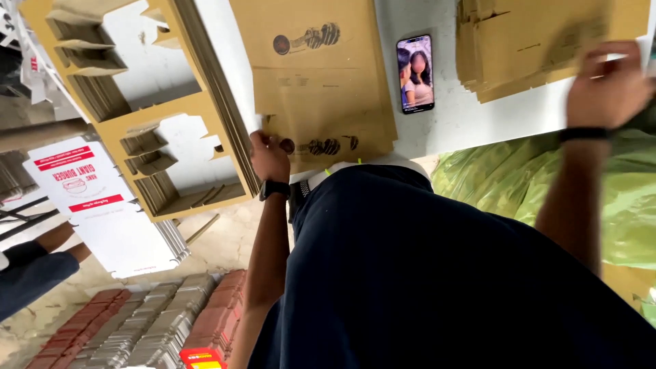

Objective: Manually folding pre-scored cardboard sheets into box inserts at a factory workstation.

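Left hand apparently pinches cardboard sheet's near corner; right hand rests released on stack.

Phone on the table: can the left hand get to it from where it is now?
Probably yes. The left hand rests at the near edge of the middle cardboard stack, and the phone lies face up on bare table just beyond that stack, with nothing covering it.

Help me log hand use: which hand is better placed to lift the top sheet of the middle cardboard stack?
Probably the left. The left hand grips the near edge of the middle cardboard stack, while the right hand lies on the right-side stack, beyond the phone.
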